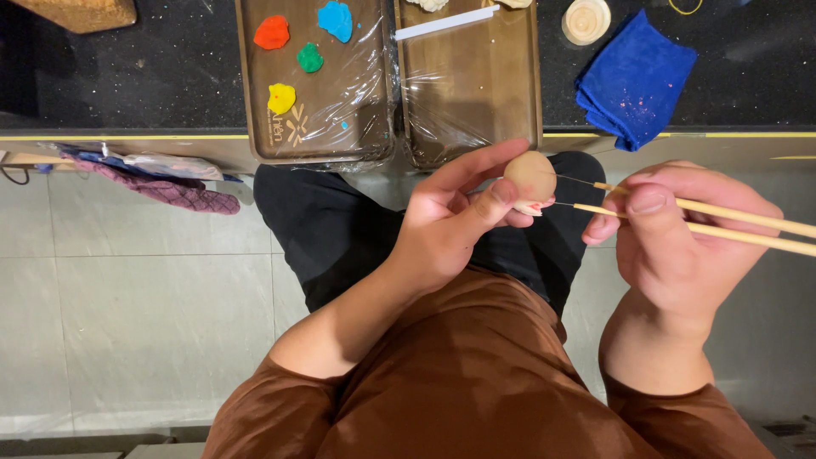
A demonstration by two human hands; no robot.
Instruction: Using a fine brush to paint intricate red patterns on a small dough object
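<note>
Right now a small tan ball of dough (530, 175) sits pinched between the thumb and curled fingers of the left hand (450, 223), held up in the air above the person's lap. Its underside shows a pale patch with a trace of red. The left hand is closed firmly around the ball, thumb pressed against its near side and index finger stretched over the top.

Just to the right of that hand, the right hand (671, 242) is clamped on two thin wooden sticks (722, 223), gripping them side by side like chopsticks. Each stick ends in a fine needle-like tip, and both tips touch the right side of the ball. The long ends of the sticks run out past the right hand to the picture's edge.

Beyond both hands lies a dark speckled table (153, 76). Ahead of the left hand stand two brown trays wrapped in clear film: the left tray (255, 102) carries small lumps of red (272, 32), blue (336, 20), green (309, 58) and yellow dough (281, 99), while the right tray (467, 93) holds a white stick (446, 23). Ahead of the right hand lie a crumpled blue cloth (633, 81) and a round cream-coloured spool (586, 20). Far off to the left of the left hand, a purple quilted mitt (174, 191) rests on a ledge below the table.
</note>
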